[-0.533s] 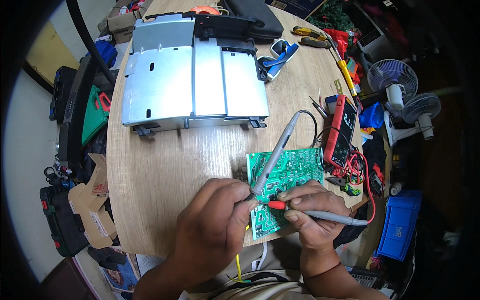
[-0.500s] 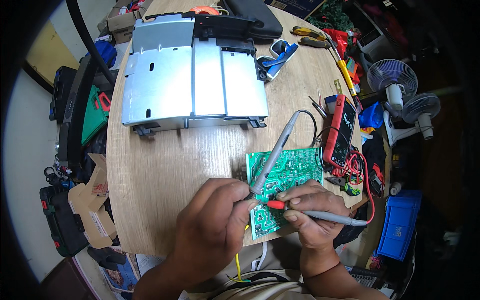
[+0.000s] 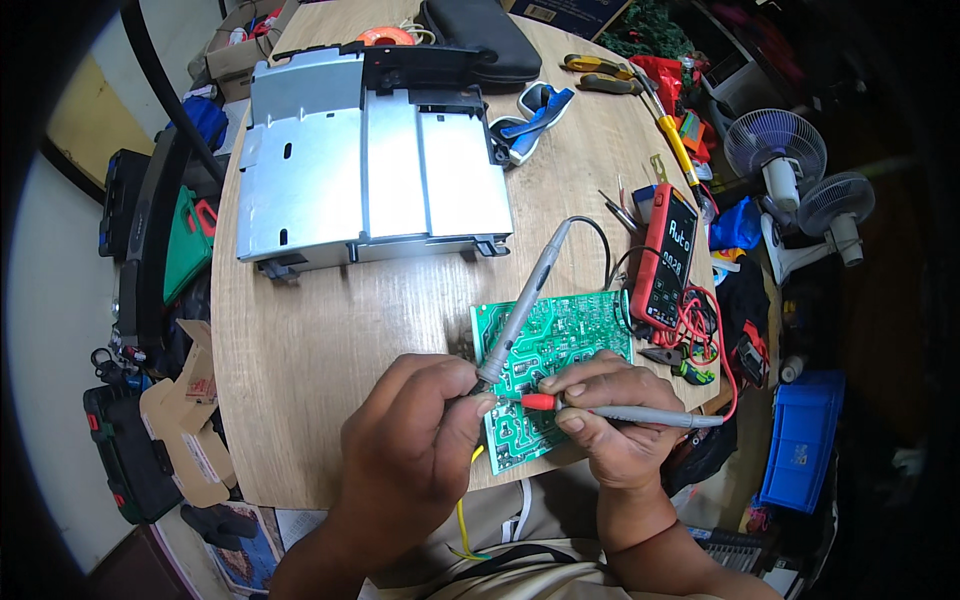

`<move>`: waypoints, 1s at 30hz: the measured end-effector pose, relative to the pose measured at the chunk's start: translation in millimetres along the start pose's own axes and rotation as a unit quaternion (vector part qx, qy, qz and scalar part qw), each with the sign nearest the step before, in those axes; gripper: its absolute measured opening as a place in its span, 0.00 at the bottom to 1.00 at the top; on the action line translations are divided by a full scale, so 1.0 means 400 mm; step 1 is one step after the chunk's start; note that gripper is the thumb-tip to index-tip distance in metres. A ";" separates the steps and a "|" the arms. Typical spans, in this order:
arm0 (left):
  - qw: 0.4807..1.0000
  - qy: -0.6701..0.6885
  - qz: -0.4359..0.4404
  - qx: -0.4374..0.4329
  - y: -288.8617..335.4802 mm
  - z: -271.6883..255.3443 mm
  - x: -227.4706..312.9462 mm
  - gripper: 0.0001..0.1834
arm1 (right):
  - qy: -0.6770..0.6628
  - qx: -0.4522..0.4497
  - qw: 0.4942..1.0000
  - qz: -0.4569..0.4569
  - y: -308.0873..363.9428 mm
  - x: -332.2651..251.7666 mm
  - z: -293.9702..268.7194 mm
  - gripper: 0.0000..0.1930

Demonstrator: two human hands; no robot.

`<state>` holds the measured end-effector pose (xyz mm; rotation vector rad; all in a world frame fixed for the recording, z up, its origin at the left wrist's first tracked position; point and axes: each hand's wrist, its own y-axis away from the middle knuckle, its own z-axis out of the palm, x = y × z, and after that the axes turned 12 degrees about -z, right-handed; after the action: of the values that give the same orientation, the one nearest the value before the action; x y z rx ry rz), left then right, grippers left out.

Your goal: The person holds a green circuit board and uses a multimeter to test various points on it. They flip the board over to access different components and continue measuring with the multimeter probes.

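A green circuit board (image 3: 580,322) lies at the near edge of the wooden table, its soldered side up. My left hand (image 3: 415,425) is closed at the board's left edge, pinching the lower end of a grey test probe with a black lead (image 3: 525,308), which leans up and to the right. Over the board, my right hand (image 3: 620,410) grips a second grey test probe with a red tip and red lead (image 3: 655,414), pointed left toward my left fingertips. Fingers hide the exact contact points. Beside the board, a red multimeter (image 3: 668,260) has its screen lit.
A large silver metal housing (image 3: 390,170) fills the far left of the table. Behind and right of it are a black case (image 3: 480,40), blue-and-white safety glasses (image 3: 535,120) and yellow-handled tools (image 3: 605,72). Pliers (image 3: 680,360) lie by the meter. Two fans (image 3: 780,150) stand off to the right.
The multimeter screen now shows a line of digits that was not there before. Both hands keep their places on the board; the whole view has shifted slightly.
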<state>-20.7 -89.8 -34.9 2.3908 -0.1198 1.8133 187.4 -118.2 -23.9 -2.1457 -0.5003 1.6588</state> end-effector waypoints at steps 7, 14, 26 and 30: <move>1.000 -0.007 -0.001 -0.006 0.000 -0.005 -0.001 0.07 | 0.020 -0.019 1.000 -0.008 -0.006 -0.002 0.001 0.07; 1.000 -0.011 -0.009 -0.009 0.000 -0.006 0.003 0.07 | 0.021 -0.018 1.000 0.003 -0.002 -0.001 0.002 0.07; 1.000 -0.006 -0.016 -0.003 0.002 0.000 -0.002 0.07 | -0.007 -0.022 0.999 0.024 -0.006 -0.001 -0.003 0.07; 1.000 -0.017 -0.010 -0.008 0.001 -0.003 -0.001 0.07 | -0.029 -0.041 0.998 0.034 -0.011 -0.006 -0.011 0.07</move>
<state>-22.1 -90.2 -35.0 2.4040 -0.1128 1.7575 191.0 -115.9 -18.8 -2.2009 -0.5261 1.7705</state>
